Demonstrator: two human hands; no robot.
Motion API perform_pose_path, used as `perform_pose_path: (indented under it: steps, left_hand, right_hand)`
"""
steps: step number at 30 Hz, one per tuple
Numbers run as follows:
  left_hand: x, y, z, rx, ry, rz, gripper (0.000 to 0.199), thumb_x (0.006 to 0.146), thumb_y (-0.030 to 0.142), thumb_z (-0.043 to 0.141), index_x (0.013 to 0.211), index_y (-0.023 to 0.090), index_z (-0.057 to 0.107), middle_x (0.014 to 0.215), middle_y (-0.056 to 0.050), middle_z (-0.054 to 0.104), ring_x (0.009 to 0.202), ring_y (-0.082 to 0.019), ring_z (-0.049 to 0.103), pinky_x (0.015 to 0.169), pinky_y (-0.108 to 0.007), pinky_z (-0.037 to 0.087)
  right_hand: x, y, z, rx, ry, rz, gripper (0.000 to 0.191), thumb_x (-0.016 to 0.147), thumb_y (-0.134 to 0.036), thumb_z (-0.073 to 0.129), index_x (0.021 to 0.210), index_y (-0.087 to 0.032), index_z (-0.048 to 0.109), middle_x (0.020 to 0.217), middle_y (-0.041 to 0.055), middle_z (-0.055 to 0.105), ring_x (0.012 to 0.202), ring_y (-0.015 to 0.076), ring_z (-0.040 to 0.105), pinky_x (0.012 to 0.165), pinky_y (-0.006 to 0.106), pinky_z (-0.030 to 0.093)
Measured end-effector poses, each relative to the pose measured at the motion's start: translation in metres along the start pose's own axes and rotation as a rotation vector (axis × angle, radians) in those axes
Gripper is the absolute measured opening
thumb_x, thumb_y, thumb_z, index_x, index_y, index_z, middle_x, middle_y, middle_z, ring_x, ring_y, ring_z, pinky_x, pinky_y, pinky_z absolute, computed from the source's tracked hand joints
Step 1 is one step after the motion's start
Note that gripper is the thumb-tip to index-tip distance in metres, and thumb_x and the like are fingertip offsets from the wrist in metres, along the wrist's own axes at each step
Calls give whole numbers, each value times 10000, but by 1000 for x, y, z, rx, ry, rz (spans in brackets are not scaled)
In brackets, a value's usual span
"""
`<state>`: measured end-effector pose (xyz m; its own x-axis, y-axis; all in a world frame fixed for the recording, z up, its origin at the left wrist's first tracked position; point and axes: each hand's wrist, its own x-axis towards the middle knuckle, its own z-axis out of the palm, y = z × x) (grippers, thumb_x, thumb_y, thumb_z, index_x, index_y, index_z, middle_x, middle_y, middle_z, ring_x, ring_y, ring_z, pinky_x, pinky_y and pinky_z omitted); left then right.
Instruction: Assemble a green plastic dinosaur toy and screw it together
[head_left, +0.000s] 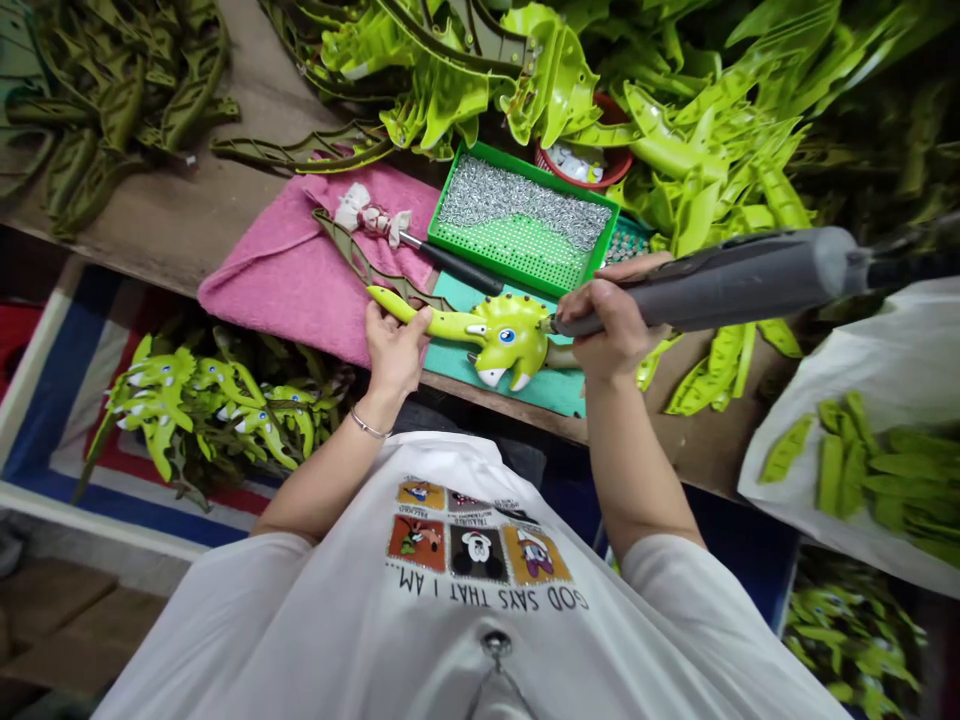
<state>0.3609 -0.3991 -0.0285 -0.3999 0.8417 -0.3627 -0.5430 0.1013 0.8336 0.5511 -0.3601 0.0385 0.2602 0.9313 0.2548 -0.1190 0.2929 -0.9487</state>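
Observation:
A lime-green plastic dinosaur-head toy (513, 338) with a blue eye lies on the teal mat (551, 388) at the bench edge. My left hand (397, 345) grips its long green end at the left, fingers closed round it. Wrapped round a dark grey power screwdriver (720, 283), my right hand (619, 318) holds its tip against the right side of the toy's frill. A dark olive curved part (352, 250) extends up and left from behind the toy, over the pink cloth (277, 265).
Behind the mat stands a green tray of small screws (529, 212), with a red bowl (600, 165) beside it. A black-handled tool (461, 265) lies on the cloth. Green parts (690, 170) pile up behind; more toys (202, 405) fill a box at left. A white sack (817, 385) stands right.

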Motion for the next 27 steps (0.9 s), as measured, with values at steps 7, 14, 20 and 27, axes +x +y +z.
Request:
perform_pose_path:
  steps: [7,14,20,27]
  left_hand:
    - [4,-7,0,12,-21,21,677,533,372,955,955,261,437,853,59,601,739,-105,641,710,-241,558]
    - [-27,-1,-18,461,29,412,645,754,514,819,1228,254,468,1262,-89,543,1134,-201,588,926,-313,515]
    - [-72,-23,-12,1179,-403,835,553,831,499,675,1225,160,485,1181,-161,604,1101,-306,579,909,-429,455]
    - [-63,-45,2,1366,-443,818,327,902,423,598,1099,169,535,1038,-131,638,954,-277,606,808,-377,428]
  right_hand:
    - [15,12,-6,-25,-354,70,412,641,-502,857,674,-253,530,461,-76,548,355,130,477,390,299,406]
    - [2,-9,1,5,-189,-82,183,745,-351,801,838,-257,674,502,-57,563,380,141,506,396,310,395]
    - [-35,-33,10,51,-214,-121,223,806,-433,713,714,-257,611,460,-64,501,371,126,458,420,302,425]
    - [-66,-9,-1,5,-320,-13,327,859,-463,663,633,-236,597,541,-26,548,519,150,558,526,321,477]
